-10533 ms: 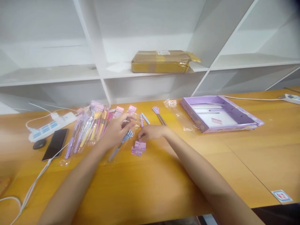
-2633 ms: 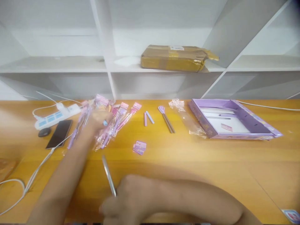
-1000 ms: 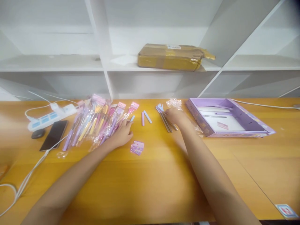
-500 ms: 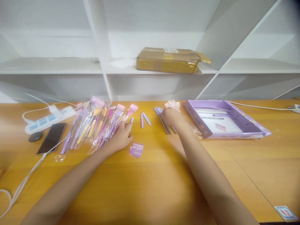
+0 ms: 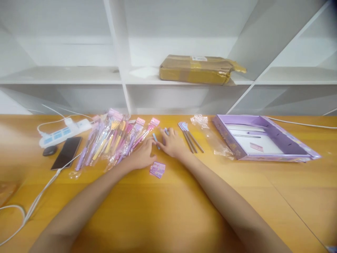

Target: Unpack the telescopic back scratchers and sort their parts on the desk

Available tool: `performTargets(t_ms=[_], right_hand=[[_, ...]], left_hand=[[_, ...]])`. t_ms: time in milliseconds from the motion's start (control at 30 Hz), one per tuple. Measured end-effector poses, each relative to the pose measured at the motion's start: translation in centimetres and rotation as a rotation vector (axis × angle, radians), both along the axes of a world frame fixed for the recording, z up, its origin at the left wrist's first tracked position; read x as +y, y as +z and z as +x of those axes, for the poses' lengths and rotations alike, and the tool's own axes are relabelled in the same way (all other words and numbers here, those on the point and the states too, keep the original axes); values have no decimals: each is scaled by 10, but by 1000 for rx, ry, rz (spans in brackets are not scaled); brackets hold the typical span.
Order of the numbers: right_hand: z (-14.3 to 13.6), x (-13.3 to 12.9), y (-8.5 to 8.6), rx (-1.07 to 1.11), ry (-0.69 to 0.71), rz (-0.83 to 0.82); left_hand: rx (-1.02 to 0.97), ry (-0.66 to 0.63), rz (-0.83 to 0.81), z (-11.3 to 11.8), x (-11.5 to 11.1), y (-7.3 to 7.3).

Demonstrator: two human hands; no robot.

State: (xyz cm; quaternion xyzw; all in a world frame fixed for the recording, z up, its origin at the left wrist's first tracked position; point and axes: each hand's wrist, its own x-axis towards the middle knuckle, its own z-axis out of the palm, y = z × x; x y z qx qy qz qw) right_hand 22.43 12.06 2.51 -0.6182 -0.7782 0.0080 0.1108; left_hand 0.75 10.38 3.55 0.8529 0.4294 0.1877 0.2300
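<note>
My left hand (image 5: 143,154) rests low over the table, thumb apart from the curled fingers. Its fingertips are beside a short light-blue stick (image 5: 154,137). From the other side, my right hand (image 5: 172,143) reaches in with spread fingers, its thumb side at the same stick. Another bluish stick (image 5: 166,131) shows partly under the right fingers; the purple one is hidden. Several forks (image 5: 190,137) with blue heads and metal shafts lie right of that hand. Small purple printed cards (image 5: 157,169) lie just below my left hand.
Bagged colourful forks (image 5: 113,137) are piled at left, near a phone (image 5: 66,153), mouse (image 5: 50,150) and power strip (image 5: 65,133). Clear plastic wrappers (image 5: 213,135) lie beside a purple box tray (image 5: 231,144). A taped cardboard box (image 5: 195,70) sits on the shelf.
My right hand has moved left from the forks to the short sticks. The blue stick by my left hand now tilts the other way. The view has shifted slightly left.
</note>
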Motion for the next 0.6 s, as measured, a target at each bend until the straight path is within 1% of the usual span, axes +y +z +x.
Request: performTargets(t_ms=[67,133,200,267,333,467,533,600], right_hand=[[-3,-2,-1,-10,30,-1],[-6,-1,-3,-25,30,-3],[-8,1,-5,-38,3,-8],[-7,4,-6,-41,-34,-11],[-6,7,-6,-37,-76,-22],[-4,8,-5,-22,-116,-19],[-3,9,-7,-9,-119,-3],[-2,10,-9,9,-125,14]], left_hand=[[54,95,-27,-15,9,14],[79,200,-22,-31,19,30],[110,256,53,-43,29,43],[174,264,149,-47,35,47],[238,244,209,-43,36,43],[438,164,293,-28,28,23],[525,159,329,-23,24,15],[561,183,342,-20,22,12]])
